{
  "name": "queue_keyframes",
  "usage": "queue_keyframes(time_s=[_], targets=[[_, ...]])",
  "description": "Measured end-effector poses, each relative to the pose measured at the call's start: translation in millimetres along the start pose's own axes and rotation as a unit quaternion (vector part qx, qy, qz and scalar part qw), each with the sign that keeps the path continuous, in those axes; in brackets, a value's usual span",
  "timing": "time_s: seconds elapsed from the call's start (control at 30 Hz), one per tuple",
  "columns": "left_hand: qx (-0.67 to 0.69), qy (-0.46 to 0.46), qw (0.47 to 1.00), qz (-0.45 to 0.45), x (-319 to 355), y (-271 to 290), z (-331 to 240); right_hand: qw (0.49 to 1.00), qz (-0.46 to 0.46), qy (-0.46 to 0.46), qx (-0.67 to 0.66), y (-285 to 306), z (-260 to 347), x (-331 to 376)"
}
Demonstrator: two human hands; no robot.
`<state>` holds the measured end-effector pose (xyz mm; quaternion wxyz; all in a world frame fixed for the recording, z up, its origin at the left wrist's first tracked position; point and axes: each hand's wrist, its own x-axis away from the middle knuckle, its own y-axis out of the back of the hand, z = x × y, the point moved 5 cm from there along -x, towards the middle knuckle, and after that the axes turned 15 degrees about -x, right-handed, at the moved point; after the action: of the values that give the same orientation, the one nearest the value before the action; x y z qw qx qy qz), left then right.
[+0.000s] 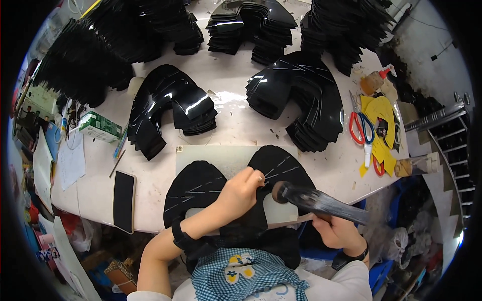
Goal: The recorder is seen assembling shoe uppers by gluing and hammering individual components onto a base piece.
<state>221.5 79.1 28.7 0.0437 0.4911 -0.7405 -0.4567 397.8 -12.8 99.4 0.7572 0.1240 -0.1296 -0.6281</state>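
My left hand (242,191) is closed in a pinch over the right-hand one of two matte black cut pieces (286,168). Whatever its fingertips hold is too small to make out. In my right hand (335,232) is a hammer (326,201), slightly blurred, its round brown face close to the left fingertips and above the work. The other black piece (193,188), rounded and marked with thin white lines, lies to the left, partly under my left forearm. Beneath both pieces is a pale flat board (211,155) at the table's near edge.
Glossy black curved pieces are stacked at left (168,95), right (301,90) and along the back (251,22). A phone (124,200) and a green box (100,127) lie left. Scissors (357,128), yellow scraps (380,113), a red-tipped bottle (372,83) and a jar (409,167) sit right.
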Motion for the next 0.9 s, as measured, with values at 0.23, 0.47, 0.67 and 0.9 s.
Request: queue_keyframes(time_s=[0.23, 0.47, 0.67, 0.9], targets=[[-0.060, -0.046, 0.997, 0.017, 1.2, -6.6, -11.3, 0.954, 0.124, 0.134, -0.236, 13.7, 32.6, 1.9], [0.011, 0.023, 0.999, -0.020, 1.1, -2.7, 6.9, 0.991, 0.095, 0.053, 0.079, 15.4, 50.5, -14.0], [-0.056, -0.052, 0.997, -0.021, 1.2, -3.6, -4.1, 0.999, -0.038, 0.013, -0.022, 27.4, 19.1, 7.2], [0.067, 0.074, 0.995, 0.016, -14.4, 1.3, 1.8, 0.999, -0.030, -0.017, -0.028, 23.4, -1.3, 12.5]])
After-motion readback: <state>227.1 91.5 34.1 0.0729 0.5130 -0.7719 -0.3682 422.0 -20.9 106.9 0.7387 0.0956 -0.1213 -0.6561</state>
